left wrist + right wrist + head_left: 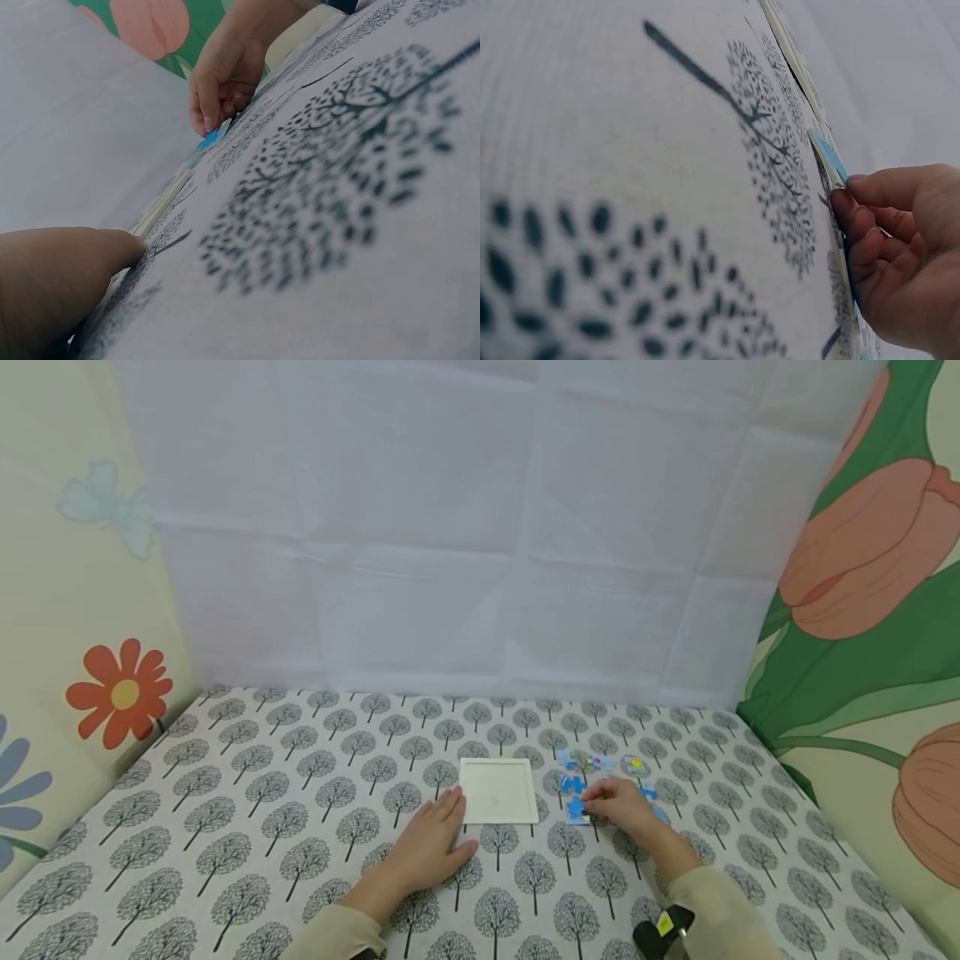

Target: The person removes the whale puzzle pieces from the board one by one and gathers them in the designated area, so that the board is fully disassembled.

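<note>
A white square puzzle frame (498, 762) lies flat on the cloth. My left hand (429, 842) rests beside it with fingers stretched out, fingertips along its left edge and thumb spread toward its front corner. To the right of the frame, my right hand (618, 803) pinches a blue jigsaw piece (829, 154) between thumb and fingertips; the piece is tilted up at one edge in the right wrist view. Several loose jigsaw pieces, such as a blue one (573, 783) and one with a yellow sun (635, 765), lie around that hand, partly hidden by it.
A tree-patterned cloth (300, 793) covers the table. A pale sheet (420, 527) hangs behind, with flower-printed panels (847, 568) at the sides. A black wrist device (660, 933) sits at my right sleeve.
</note>
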`<control>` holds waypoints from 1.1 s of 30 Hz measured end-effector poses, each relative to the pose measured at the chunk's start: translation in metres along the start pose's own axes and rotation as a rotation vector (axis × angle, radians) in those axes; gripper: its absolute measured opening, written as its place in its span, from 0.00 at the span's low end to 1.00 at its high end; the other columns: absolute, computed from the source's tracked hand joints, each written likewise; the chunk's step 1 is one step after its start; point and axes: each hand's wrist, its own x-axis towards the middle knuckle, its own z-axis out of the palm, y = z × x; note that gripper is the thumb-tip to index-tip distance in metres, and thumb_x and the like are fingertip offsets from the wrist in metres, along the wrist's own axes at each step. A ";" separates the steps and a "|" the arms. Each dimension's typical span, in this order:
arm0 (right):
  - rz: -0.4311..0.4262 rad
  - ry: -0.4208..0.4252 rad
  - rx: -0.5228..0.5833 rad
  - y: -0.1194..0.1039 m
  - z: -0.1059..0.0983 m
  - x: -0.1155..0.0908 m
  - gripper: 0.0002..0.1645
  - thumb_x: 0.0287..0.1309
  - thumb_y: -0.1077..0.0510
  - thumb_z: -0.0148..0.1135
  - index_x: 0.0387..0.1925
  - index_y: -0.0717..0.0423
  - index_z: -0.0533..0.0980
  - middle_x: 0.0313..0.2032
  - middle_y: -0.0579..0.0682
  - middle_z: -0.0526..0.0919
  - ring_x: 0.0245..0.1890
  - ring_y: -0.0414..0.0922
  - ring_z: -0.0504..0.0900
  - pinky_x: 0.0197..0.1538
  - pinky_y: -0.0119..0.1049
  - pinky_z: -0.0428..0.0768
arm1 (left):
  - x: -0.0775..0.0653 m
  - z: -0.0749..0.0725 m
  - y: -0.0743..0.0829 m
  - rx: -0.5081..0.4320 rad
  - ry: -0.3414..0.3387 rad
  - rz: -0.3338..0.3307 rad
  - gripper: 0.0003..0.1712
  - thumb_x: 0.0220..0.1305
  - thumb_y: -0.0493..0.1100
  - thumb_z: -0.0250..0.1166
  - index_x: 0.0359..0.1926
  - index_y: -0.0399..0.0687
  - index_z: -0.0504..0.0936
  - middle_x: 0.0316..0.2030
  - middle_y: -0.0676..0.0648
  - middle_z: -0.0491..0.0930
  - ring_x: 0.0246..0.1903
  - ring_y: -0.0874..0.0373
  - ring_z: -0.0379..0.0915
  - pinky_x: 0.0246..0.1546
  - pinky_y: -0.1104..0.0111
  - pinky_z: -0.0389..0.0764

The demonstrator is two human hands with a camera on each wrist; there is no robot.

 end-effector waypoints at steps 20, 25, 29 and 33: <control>-0.001 -0.010 0.037 0.002 -0.002 -0.001 0.03 0.49 0.65 0.58 0.27 0.62 0.77 0.24 0.49 0.75 0.21 0.43 0.69 0.23 0.34 0.70 | 0.001 -0.002 0.002 0.005 -0.002 0.000 0.37 0.57 0.53 0.54 0.57 0.25 0.59 0.59 0.33 0.54 0.59 0.43 0.47 0.57 0.52 0.50; 0.016 -0.005 0.052 0.002 -0.002 0.000 0.03 0.49 0.65 0.58 0.28 0.62 0.77 0.23 0.49 0.75 0.19 0.42 0.68 0.22 0.33 0.68 | 0.001 -0.003 0.001 -0.004 -0.004 -0.002 0.38 0.57 0.52 0.54 0.57 0.25 0.59 0.59 0.33 0.54 0.59 0.43 0.48 0.57 0.52 0.51; 0.006 -0.011 0.081 0.001 -0.003 0.000 0.04 0.49 0.64 0.58 0.29 0.63 0.76 0.21 0.49 0.74 0.19 0.42 0.67 0.21 0.33 0.68 | 0.002 -0.004 0.001 -0.027 -0.009 -0.007 0.38 0.56 0.52 0.55 0.57 0.25 0.59 0.59 0.33 0.54 0.59 0.43 0.48 0.57 0.52 0.51; -0.023 -0.042 0.108 -0.003 -0.007 -0.002 0.06 0.49 0.63 0.59 0.30 0.64 0.76 0.19 0.49 0.72 0.19 0.42 0.67 0.21 0.34 0.69 | 0.002 -0.007 0.001 -0.064 -0.004 -0.032 0.37 0.56 0.51 0.56 0.57 0.26 0.60 0.59 0.34 0.55 0.59 0.43 0.48 0.57 0.53 0.51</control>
